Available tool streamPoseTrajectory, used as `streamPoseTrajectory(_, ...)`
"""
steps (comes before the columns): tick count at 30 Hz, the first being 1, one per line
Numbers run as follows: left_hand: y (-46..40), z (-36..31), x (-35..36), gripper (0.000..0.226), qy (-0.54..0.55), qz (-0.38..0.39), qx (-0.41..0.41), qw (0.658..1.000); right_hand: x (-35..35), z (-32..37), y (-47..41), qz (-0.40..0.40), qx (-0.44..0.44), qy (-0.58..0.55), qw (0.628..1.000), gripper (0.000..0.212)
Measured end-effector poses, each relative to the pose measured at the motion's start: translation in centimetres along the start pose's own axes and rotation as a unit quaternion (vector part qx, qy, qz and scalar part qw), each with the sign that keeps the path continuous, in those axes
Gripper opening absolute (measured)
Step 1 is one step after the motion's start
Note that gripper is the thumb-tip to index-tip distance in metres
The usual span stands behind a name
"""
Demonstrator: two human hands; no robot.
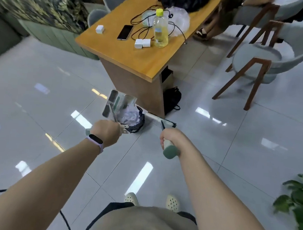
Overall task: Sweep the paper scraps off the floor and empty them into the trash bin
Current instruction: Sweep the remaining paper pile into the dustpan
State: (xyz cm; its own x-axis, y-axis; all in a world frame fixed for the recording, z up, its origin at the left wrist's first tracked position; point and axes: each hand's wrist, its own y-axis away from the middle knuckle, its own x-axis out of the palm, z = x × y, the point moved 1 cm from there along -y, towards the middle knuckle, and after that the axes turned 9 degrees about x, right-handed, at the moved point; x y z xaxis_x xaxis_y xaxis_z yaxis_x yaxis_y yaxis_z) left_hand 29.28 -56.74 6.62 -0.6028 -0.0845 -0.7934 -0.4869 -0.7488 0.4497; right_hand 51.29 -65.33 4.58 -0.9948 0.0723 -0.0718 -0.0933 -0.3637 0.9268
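Observation:
My left hand (107,131) grips the handle of a pale dustpan (119,101), which is tipped up on edge over a small trash bin (137,122) lined with a black bag. Crumpled white paper scraps (131,115) fill the bin. My right hand (169,139) is closed around the green and white grip of a broom; its head (162,119) rests on the floor just right of the bin. The bin stands on the glossy tiled floor at the end of a wooden table (133,59).
The table holds a bottle (160,30), a phone (125,32), cables and white cubes. A black bag (171,100) lies under it. Wooden chairs (254,68) stand at right, a green sofa (46,17) at left, a plant (299,197) at lower right. A cable (64,218) crosses the floor by my feet.

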Motion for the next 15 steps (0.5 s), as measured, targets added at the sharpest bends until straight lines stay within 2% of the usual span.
streamPoseTrajectory(2, -0.1, -0.4, -0.5, 0.025, -0.013, 0.002, 0.0, 1.0, -0.1, -0.1, -0.6, -0.013, 0.005, 0.038, 0.999, 0.046)
streamPoseTrajectory(4, -0.2, -0.8, -0.8, 0.024, -0.02, 0.011, -0.001, 1.0, -0.1, -0.2, -1.4, -0.019, 0.007, 0.076, 0.997, 0.052)
streamPoseTrajectory(8, -0.3, -1.4, -0.9, 0.023, -0.019, 0.017, -0.001, 1.0, -0.8, -0.2, -1.2, -0.019, 0.027, 0.111, 0.993, 0.041)
streamPoseTrajectory(15, 0.0, -2.3, -0.8, 0.025, 0.01, 0.015, -0.015, 1.0, -1.5, 0.0, 2.0, -0.036, 0.007, 0.092, 0.995, 0.016)
